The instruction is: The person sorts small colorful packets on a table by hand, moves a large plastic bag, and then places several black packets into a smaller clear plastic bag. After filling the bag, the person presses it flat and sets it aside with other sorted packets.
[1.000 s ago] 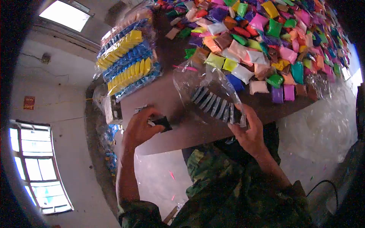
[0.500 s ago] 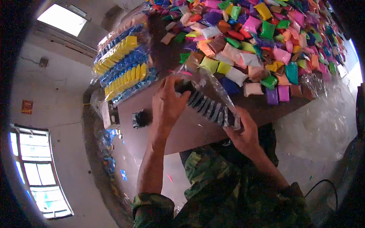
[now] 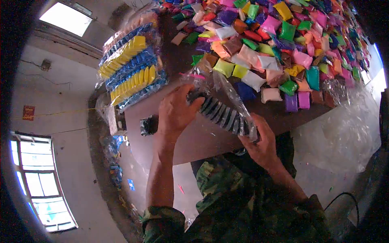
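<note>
A clear plastic bag [image 3: 225, 87] with a row of black packets [image 3: 222, 113] inside lies slantwise between my hands, above the table's near part. My right hand [image 3: 261, 139] is closed round the bag's lower right end, thumb on top. At the upper left end, my left hand [image 3: 178, 108] has its fingers closed on a black packet [image 3: 195, 96] by the bag's mouth; its fingertips are partly hidden. One loose black packet [image 3: 149, 125] lies on the tabletop to the left of my left wrist.
A large heap of small coloured packets [image 3: 279, 52] covers the far and right parts of the brown table [image 3: 186, 141]. Filled bags with yellow and blue rows [image 3: 129, 69] are stacked at the back left. Clear plastic sheeting [image 3: 336, 129] hangs beyond the right edge.
My left hand has shifted slightly, and a black packet now sits at the upper left end of the row. My right hand keeps its grip in nearly the same place.
</note>
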A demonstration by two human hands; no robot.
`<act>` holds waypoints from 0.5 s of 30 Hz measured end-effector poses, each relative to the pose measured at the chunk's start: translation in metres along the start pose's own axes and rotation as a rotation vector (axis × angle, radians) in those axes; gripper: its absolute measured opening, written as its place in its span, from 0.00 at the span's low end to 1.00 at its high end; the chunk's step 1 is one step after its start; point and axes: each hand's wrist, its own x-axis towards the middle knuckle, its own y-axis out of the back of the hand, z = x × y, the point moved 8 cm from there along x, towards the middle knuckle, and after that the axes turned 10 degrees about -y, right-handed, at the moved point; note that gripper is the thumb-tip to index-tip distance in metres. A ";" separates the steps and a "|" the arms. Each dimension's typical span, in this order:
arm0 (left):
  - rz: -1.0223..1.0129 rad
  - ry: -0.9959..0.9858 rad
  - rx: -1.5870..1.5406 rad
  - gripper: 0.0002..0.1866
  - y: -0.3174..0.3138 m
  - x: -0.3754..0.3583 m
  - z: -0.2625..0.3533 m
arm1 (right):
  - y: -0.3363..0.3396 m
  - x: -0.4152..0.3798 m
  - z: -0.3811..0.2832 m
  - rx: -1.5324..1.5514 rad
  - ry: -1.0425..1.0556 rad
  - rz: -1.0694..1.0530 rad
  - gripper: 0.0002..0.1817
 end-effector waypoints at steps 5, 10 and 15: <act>0.068 -0.053 0.096 0.23 -0.012 0.004 0.010 | 0.000 -0.004 0.003 -0.111 0.051 0.023 0.27; 0.387 -0.138 -0.088 0.24 -0.026 -0.012 -0.007 | -0.004 -0.003 0.004 0.145 -0.101 -0.101 0.30; 0.262 0.064 0.028 0.25 -0.001 -0.008 0.019 | 0.000 -0.003 0.050 -0.041 -0.111 -0.067 0.32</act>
